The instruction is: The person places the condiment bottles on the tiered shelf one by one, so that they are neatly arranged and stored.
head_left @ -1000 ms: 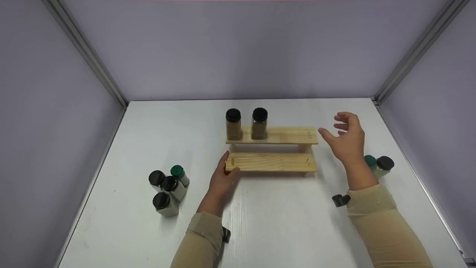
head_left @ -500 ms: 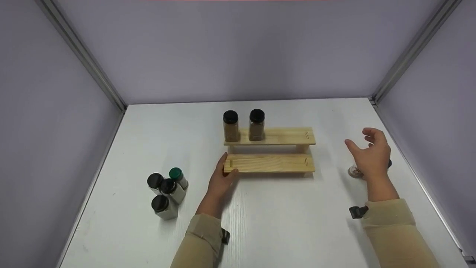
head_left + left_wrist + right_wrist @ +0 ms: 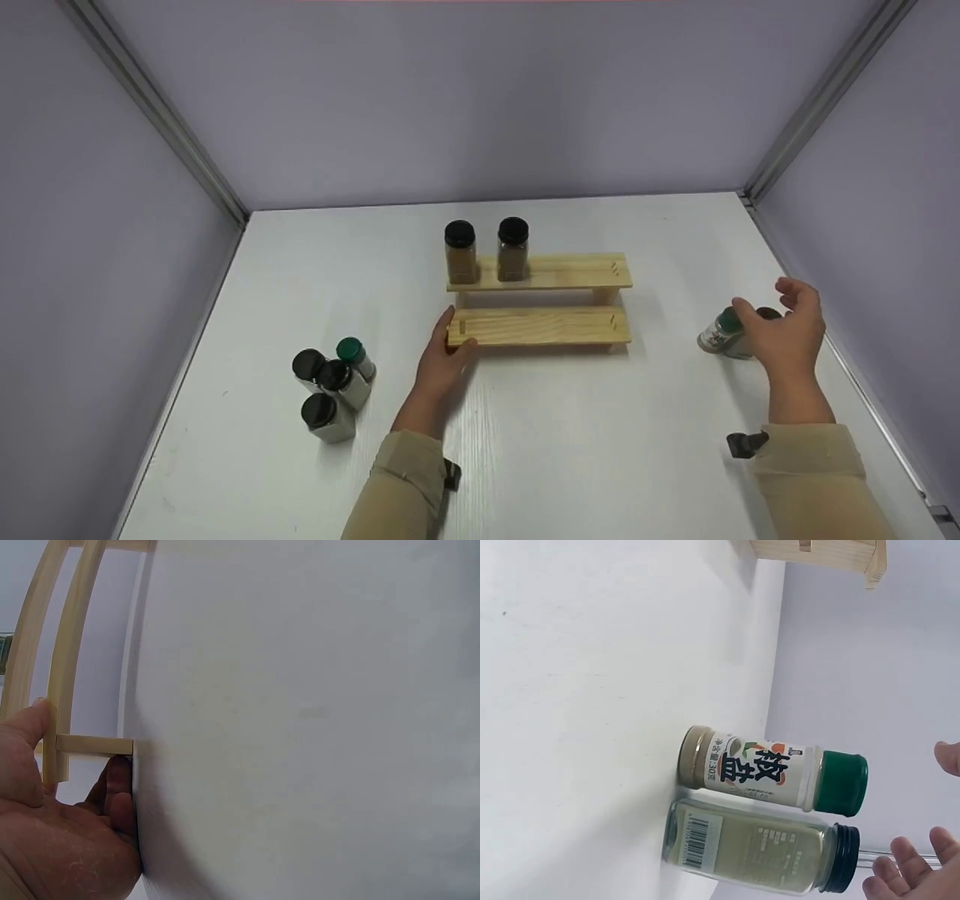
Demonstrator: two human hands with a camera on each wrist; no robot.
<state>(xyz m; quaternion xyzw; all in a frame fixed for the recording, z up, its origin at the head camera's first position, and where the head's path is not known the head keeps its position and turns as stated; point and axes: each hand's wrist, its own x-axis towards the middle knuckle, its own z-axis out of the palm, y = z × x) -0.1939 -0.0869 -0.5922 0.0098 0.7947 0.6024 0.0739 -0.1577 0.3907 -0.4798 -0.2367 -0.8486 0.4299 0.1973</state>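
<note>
My left hand grips the left end of the lower step of a pale wooden two-step rack, thumb on the front edge. In the left wrist view its thumb and fingers lie around the rack's end board. Over at the right, my right hand hovers with spread fingers by two seasoning jars. One is a green-capped jar with a printed label; beside it stands a black-capped glass jar of pale powder. In the right wrist view the fingertips stay apart from both caps.
Two black-capped spice jars, one brown-filled and one darker, stand on the rack's upper step at its left half. A cluster of several jars, one green-capped, stands on the white table at left. Grey walls enclose the back and sides.
My right hand has moved right and toward me, from beside the rack's right end to the two jars. My left hand keeps its grip on the rack.
</note>
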